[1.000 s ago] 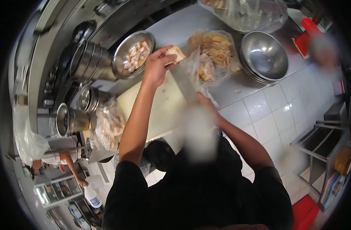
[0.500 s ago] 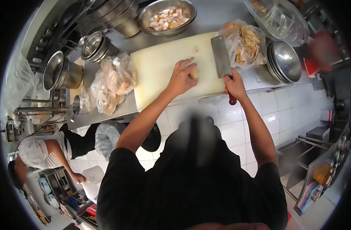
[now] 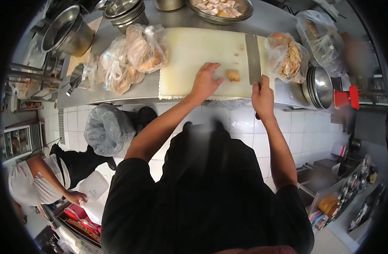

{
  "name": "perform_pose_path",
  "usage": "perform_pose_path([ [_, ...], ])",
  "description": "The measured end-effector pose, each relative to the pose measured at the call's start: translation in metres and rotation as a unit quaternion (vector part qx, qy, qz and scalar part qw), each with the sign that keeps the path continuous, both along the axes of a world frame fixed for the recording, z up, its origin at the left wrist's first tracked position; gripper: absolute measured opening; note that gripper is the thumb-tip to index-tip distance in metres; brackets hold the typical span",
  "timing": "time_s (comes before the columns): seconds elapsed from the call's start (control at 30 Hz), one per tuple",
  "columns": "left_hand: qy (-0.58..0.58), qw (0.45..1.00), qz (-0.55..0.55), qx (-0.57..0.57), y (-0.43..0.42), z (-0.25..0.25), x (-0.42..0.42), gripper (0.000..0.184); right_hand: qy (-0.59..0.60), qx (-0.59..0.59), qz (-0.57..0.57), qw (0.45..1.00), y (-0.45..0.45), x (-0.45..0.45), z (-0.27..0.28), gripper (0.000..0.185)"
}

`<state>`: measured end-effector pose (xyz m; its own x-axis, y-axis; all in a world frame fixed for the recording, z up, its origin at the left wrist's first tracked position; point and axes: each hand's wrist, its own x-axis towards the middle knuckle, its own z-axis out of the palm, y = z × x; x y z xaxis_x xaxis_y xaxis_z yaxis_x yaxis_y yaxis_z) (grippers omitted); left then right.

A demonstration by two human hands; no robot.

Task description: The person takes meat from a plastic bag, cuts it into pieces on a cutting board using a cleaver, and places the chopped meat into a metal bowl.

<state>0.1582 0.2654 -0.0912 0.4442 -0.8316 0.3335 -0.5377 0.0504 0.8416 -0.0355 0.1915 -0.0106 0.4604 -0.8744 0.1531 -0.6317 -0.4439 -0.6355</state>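
Observation:
A cleaver (image 3: 253, 61) is in my right hand (image 3: 263, 98), its wide blade over the right part of the white cutting board (image 3: 189, 46). My left hand (image 3: 205, 83) is open above the board, thumb apart from the fingers, with nothing in it. Just right of it a small yellowish-brown chunk of food (image 3: 233, 75) lies on the board, apart from both the hand and the blade. A few tiny scraps (image 3: 236, 54) are scattered farther up the board, left of the blade.
Bags of food (image 3: 117, 63) stand left of the board, and a bag of brownish pieces (image 3: 289, 59) on its right. Behind is a bowl of pale chunks (image 3: 219, 19); stacked metal bowls (image 3: 320, 86) sit at right. A co-worker (image 3: 37, 180) holds a white container at lower left.
My left hand has come off the food chunk and now sits to its left, uncovering it. My head view has shifted, and the cleaver stays in my right hand.

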Motion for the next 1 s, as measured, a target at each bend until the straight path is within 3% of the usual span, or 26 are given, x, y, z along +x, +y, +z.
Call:
perform_pose_path([
  [0.1,0.037,0.999,0.022,0.029,0.018,0.012,0.014,0.036,-0.003,-0.002,0.039,0.999,0.007,0.027,0.022,0.024],
  [0.2,0.007,0.998,0.064,-0.019,0.019,-0.007,0.023,0.035,-0.116,-0.174,0.021,0.978,0.019,0.054,0.075,0.023],
  [0.27,0.015,0.997,0.064,-0.045,0.023,-0.01,0.024,0.035,-0.272,-0.135,-0.045,0.952,0.027,0.068,0.114,0.019],
  [0.3,0.015,0.996,0.061,-0.063,0.022,-0.009,0.025,0.035,-0.283,-0.135,-0.046,0.948,0.032,0.072,0.13,0.019],
  [0.4,0.029,0.997,0.062,-0.046,0.021,-0.007,0.016,0.036,-0.045,-0.253,0.024,0.966,0.009,0.054,0.052,0.017],
  [0.47,0.026,0.998,0.029,-0.057,0.019,-0.008,0.002,0.038,0.136,-0.002,0.084,0.987,0.01,0.038,-0.021,0.017],
  [0.67,-0.015,0.997,-0.053,-0.061,-0.02,-0.003,-0.024,0.041,0.139,0.036,0.106,0.984,-0.01,0.034,-0.025,0.019],
  [0.77,-0.028,0.997,-0.059,-0.041,-0.023,0.006,-0.028,0.037,0.075,0.255,0.071,0.961,-0.019,0.031,0.003,0.018],
  [0.87,0.002,0.993,-0.105,-0.046,-0.028,-0.018,-0.026,0.034,0.023,0.331,0.054,0.942,-0.032,0.024,-0.005,0.019],
  [0.93,0.003,0.991,-0.124,-0.044,-0.033,-0.029,-0.026,0.034,0.003,0.176,0.147,0.973,-0.039,0.025,-0.026,0.019],
  [1.0,-0.027,0.992,-0.118,-0.023,-0.031,-0.03,-0.024,0.035,0.028,0.252,0.087,0.964,-0.048,0.036,-0.033,0.02],
])
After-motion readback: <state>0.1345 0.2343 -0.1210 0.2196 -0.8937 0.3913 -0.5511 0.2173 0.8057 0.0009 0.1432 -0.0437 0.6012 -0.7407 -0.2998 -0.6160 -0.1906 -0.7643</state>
